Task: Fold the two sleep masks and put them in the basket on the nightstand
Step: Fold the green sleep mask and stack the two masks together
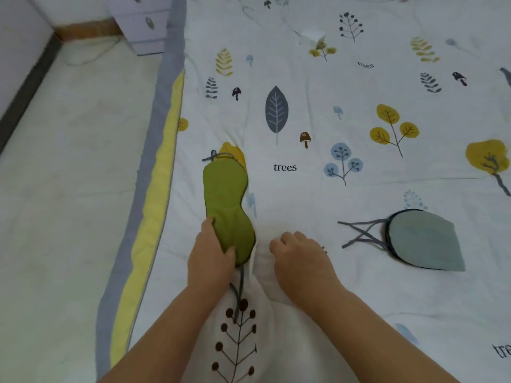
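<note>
Risks first. Green mask [225, 205] lies full length on the quilt [318, 87], unfolded; fabric looks slick and soft, so a fold prob springs open if I let go early. Its strap [239, 286] trails toward me from the near end, another loop at the far end, and either could snag under my wrist or hang out of the fold. Quilt is puffy and wrinkled, so pressing a crease may just dent it and skew the halves.

My left hand [211, 258] grips the near end of green mask, thumb on top, fingers along its left edge. My right hand [300, 257] is loosely curled, knuckles up, holding nothing I can see, just beside the mask's near end, not touching it.

Grey mask [425, 240] sits well to my right, already folded in half it seems, straps [362, 233] splayed toward my right hand; they could drag when lifted.

Drawer unit [143, 23] at top left, likely the nightstand. Basket not in view; carrying both there w/o unfolding is the other weak point.
</note>
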Motion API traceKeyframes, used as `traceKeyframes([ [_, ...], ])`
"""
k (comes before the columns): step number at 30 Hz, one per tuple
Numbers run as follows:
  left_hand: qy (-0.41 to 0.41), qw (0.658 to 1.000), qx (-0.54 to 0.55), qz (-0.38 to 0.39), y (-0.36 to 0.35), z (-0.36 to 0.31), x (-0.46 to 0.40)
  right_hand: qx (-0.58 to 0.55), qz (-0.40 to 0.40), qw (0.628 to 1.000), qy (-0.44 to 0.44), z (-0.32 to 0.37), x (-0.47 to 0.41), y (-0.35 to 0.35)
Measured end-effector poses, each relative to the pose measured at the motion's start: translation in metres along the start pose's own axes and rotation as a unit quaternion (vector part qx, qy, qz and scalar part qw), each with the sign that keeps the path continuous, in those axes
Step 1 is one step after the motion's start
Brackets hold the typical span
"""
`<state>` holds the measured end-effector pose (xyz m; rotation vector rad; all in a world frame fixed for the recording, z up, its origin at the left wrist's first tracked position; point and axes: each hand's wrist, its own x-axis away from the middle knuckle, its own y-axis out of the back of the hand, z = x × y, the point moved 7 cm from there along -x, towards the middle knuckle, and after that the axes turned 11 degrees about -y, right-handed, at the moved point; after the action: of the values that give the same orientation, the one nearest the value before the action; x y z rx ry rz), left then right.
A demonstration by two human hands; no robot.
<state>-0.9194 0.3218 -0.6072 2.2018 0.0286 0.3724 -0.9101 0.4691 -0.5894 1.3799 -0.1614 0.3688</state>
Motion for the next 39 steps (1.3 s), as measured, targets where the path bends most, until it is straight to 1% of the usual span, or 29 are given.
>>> traceKeyframes([
  [2,-0.040,0.998,0.028,0.032,-0.001,-0.005,0.001,0.016,-0.016,1.000,-0.002,0.004,0.004,0.007],
  [4,-0.086,0.991,0.041,0.092,-0.002,-0.012,0.005,0.002,-0.046,0.998,-0.030,-0.001,0.004,0.011],
  [7,-0.160,0.967,0.047,0.193,-0.002,-0.027,0.019,-0.052,-0.047,0.996,-0.052,-0.010,0.003,0.014],
  [9,-0.204,0.950,0.038,0.232,0.001,-0.036,0.029,-0.065,-0.054,0.995,-0.049,-0.016,0.003,0.014],
  [11,-0.228,0.938,0.040,0.257,0.005,-0.043,0.037,-0.071,-0.038,0.996,-0.033,-0.016,0.004,0.017],
  [13,-0.240,0.930,0.035,0.275,0.006,-0.047,0.039,-0.052,-0.011,0.998,-0.014,-0.015,0.004,0.016],
  [16,-0.230,0.924,0.034,0.303,0.003,-0.044,0.036,-0.008,0.031,0.999,-0.008,-0.020,0.007,0.008],
  [18,-0.206,0.933,0.034,0.292,0.001,-0.038,0.030,0.003,0.068,0.997,-0.042,-0.027,0.009,0.003],
  [19,-0.194,0.943,0.038,0.268,0.002,-0.034,0.025,0.005,0.088,0.993,-0.074,-0.033,0.011,0.003],
  [20,-0.178,0.955,0.050,0.233,0.004,-0.030,0.020,0.002,0.089,0.991,-0.103,-0.039,0.013,0.005],
  [22,-0.137,0.976,0.083,0.149,0.008,-0.020,0.010,-0.015,0.067,0.986,-0.152,-0.051,0.017,0.009],
  [24,-0.098,0.987,0.087,0.092,0.007,-0.012,0.006,-0.022,0.018,0.982,-0.185,-0.061,0.020,0.013],
  [25,-0.086,0.989,0.079,0.086,0.004,-0.008,0.006,-0.020,0.001,0.979,-0.201,-0.065,0.022,0.012],
  [26,-0.084,0.990,0.065,0.092,-0.001,-0.007,0.007,-0.015,0.007,0.976,-0.216,-0.070,0.023,0.008],
  [28,-0.098,0.990,0.036,0.099,-0.007,-0.007,0.009,0.001,0.048,0.971,-0.232,-0.078,0.027,-0.001],
  [29,-0.100,0.991,0.032,0.087,-0.008,-0.007,0.009,0.013,0.053,0.971,-0.234,-0.081,0.028,-0.002],
  [30,-0.096,0.992,0.032,0.074,-0.007,-0.007,0.009,0.023,0.035,0.971,-0.237,-0.083,0.029,0.000],
  [32,-0.090,0.995,0.018,0.044,-0.006,-0.013,0.010,0.043,-0.025,0.967,-0.250,-0.087,0.030,0.006],
  [33,-0.100,0.995,-0.018,0.023,-0.006,-0.019,0.011,0.048,-0.055,0.964,-0.256,-0.088,0.030,0.008],
  [34,-0.128,0.989,-0.068,0.003,-0.007,-0.027,0.014,0.042,-0.084,0.962,-0.255,-0.086,0.031,0.009],
  [35,-0.175,0.978,-0.115,-0.012,-0.011,-0.038,0.020,0.025,-0.110,0.963,-0.243,-0.081,0.032,0.009],
  [37,-0.278,0.942,-0.185,-0.024,-0.025,-0.058,0.033,-0.038,-0.145,0.972,-0.179,-0.067,0.034,0.002],
  [38,-0.308,0.927,-0.214,-0.008,-0.034,-0.062,0.039,-0.053,-0.109,0.982,-0.147,-0.061,0.035,-0.008],
  [39,-0.311,0.918,-0.243,0.031,-0.044,-0.059,0.041,-0.055,-0.065,0.988,-0.126,-0.057,0.038,-0.021],
])
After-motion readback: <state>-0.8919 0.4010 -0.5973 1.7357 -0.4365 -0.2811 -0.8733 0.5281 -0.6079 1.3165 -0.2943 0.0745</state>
